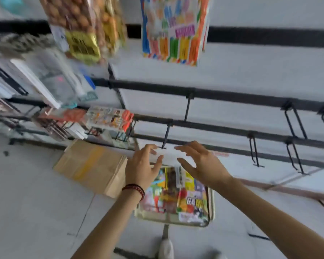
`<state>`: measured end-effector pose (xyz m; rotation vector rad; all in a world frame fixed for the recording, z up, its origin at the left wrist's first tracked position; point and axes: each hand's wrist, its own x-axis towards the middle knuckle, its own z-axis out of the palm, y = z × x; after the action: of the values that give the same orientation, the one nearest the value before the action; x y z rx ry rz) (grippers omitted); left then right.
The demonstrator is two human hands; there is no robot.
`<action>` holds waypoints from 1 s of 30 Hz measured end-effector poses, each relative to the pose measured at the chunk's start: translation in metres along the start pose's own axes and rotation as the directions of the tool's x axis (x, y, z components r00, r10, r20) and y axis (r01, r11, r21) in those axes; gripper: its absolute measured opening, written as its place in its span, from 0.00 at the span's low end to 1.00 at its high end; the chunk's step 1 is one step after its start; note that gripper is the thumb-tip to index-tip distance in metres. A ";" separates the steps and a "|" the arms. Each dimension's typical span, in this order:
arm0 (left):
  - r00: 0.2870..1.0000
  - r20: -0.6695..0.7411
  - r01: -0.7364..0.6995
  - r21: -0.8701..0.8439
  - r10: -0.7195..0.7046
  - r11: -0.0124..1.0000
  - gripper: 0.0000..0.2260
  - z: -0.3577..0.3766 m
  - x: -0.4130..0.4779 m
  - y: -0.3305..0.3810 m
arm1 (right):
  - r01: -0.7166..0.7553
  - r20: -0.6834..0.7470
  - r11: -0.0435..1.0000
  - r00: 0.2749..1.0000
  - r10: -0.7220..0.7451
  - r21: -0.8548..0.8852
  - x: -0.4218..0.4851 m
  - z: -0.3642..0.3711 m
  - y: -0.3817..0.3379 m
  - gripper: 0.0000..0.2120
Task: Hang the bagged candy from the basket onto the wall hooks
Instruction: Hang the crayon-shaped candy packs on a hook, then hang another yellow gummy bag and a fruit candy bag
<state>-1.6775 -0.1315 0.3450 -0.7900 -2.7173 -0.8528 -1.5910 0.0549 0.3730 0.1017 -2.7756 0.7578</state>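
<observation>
Both forearms reach up and away from the body, meeting at the tip of a thin black wire hook (166,134) that juts from a flat black wall rail (223,128).

The left hand (141,165) is seen from the back. Its fingers are bent and its thumb is spread, and together they pinch the left edge of the candy bag (167,156) at its plain white top strip. A bracelet (134,189) of dark red round beads circles that wrist.

The right hand (201,163) is at the strip's right edge, its fingers nearly straight and slightly apart, the thumb lower. Blur hides whether it grips or only touches. The strip sits right at the hook's end.

Directly below, a pale wire-rimmed basket (212,200) holds glossy, brightly printed packs. Where the held bag ends against them is unclear.

To the left, a brown cardboard box (90,165) rests on the pale floor.

Far above hang 2 packs: a clear one of round golden-brown snacks (77,21) and a striped multicolour bag (174,28).
</observation>
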 end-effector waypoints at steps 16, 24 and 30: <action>0.799 0.514 0.246 0.194 -0.312 0.950 0.15 0.188 -0.107 -0.102 | -0.655 0.296 0.750 0.701 0.649 -0.092 -0.091 0.172 0.156 0.20; 0.721 0.600 0.293 0.192 -0.348 0.937 0.21 0.275 -0.123 -0.140 | -0.687 0.408 0.725 0.649 0.642 -0.047 -0.090 0.259 0.215 0.27; 0.709 0.617 0.278 0.202 -0.343 0.939 0.24 0.316 -0.122 -0.150 | -0.776 0.422 0.626 0.545 0.725 -0.072 -0.077 0.307 0.238 0.33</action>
<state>-1.6615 -0.1061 -0.0244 -0.7084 -3.5628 -0.5575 -1.6204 0.1040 -0.0191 -1.1409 -3.1276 1.2164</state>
